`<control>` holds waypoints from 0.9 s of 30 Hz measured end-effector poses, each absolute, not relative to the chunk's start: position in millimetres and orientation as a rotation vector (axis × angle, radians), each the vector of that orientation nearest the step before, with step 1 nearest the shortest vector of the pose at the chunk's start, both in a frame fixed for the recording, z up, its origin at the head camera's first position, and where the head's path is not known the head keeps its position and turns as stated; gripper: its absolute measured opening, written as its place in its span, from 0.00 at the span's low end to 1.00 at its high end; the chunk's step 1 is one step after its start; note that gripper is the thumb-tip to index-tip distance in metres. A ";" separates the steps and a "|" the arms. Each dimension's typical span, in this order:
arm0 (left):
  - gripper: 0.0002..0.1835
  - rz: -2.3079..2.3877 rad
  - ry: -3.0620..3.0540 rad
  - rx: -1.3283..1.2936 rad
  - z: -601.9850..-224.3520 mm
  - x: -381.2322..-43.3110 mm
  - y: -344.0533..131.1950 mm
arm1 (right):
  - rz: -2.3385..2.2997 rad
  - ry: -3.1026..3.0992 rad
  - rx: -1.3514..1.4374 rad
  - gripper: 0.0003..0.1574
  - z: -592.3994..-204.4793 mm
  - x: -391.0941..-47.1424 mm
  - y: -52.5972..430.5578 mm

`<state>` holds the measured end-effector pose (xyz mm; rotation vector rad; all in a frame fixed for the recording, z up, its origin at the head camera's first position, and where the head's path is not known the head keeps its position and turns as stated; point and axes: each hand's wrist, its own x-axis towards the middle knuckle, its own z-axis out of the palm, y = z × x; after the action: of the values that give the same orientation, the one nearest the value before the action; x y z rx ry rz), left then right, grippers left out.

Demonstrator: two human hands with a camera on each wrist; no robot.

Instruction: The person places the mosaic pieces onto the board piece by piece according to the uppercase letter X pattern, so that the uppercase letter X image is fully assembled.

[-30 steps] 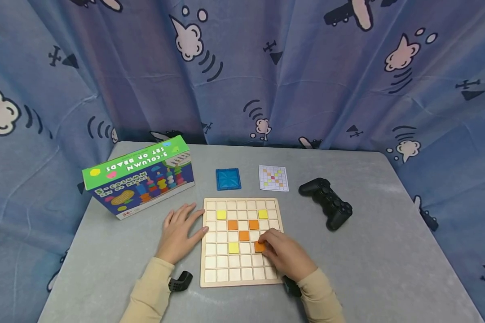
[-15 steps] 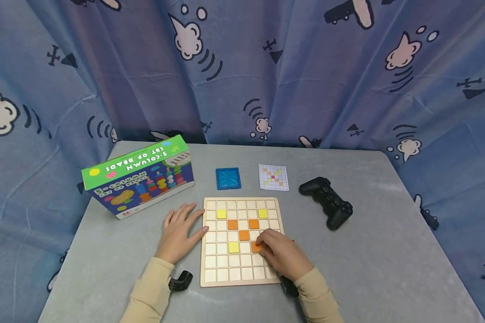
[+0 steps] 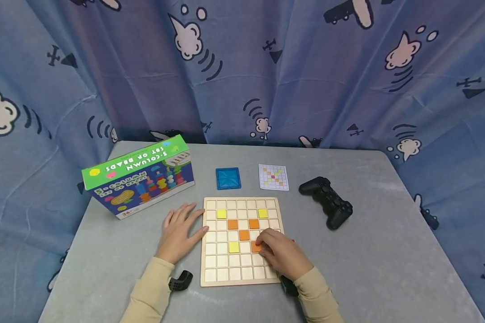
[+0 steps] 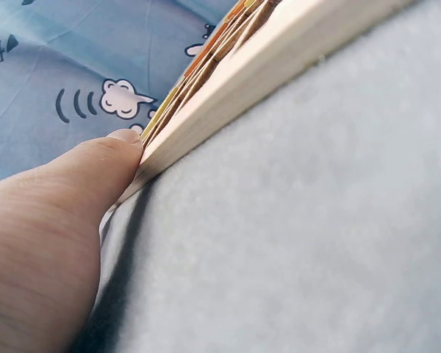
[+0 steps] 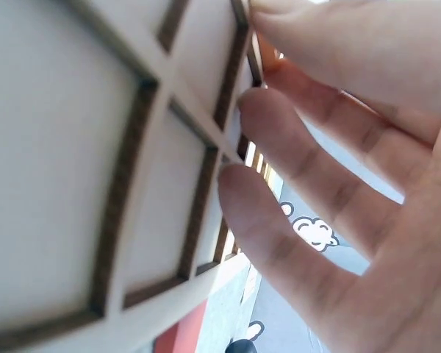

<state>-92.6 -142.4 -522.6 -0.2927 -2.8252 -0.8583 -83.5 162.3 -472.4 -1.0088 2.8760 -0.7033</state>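
A wooden grid board (image 3: 222,274) lies on the table with square tiles in some cells. Yellow tiles, such as the upper left yellow tile (image 3: 221,214), and orange tiles, such as the middle orange tile (image 3: 244,235), sit in it. My right hand (image 3: 284,255) is over the board's right side, its thumb and index finger at the lower right orange tile (image 3: 255,246), partly covering it. In the right wrist view its other fingers (image 5: 253,198) reach to the grid ridges. My left hand (image 3: 179,235) lies spread on the table, its thumb (image 4: 110,158) and index fingertip touching the board's left edge.
Behind the board lie a blue square tray (image 3: 228,179) and a printed pattern card (image 3: 273,177). A black game controller (image 3: 326,202) is at right, a colourful toy box (image 3: 141,179) at left. Something red (image 5: 184,331) shows beside the board in the right wrist view.
My right hand has shifted slightly left with the orange tile, which now lines up with its cell; over the last half second it stays put. The left hand has not moved.
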 end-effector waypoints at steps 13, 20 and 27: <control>0.30 -0.845 -2.838 -0.283 -524.8 -92.8 -143.8 | -0.700 2.862 -0.977 0.17 -470.4 -83.2 163.7; 0.29 -0.836 -2.818 -0.274 -525.8 -92.5 -145.3 | -0.778 2.919 -0.864 0.18 -459.8 -76.2 187.7; 0.29 -0.837 -2.824 -0.288 -526.8 -93.1 -142.1 | -0.776 2.984 -0.585 0.19 -466.3 -66.6 220.6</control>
<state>-93.1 -142.1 -526.8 -0.2878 -2.8242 -0.8374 -66.6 220.6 -466.3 -0.5853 2.9843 -0.7763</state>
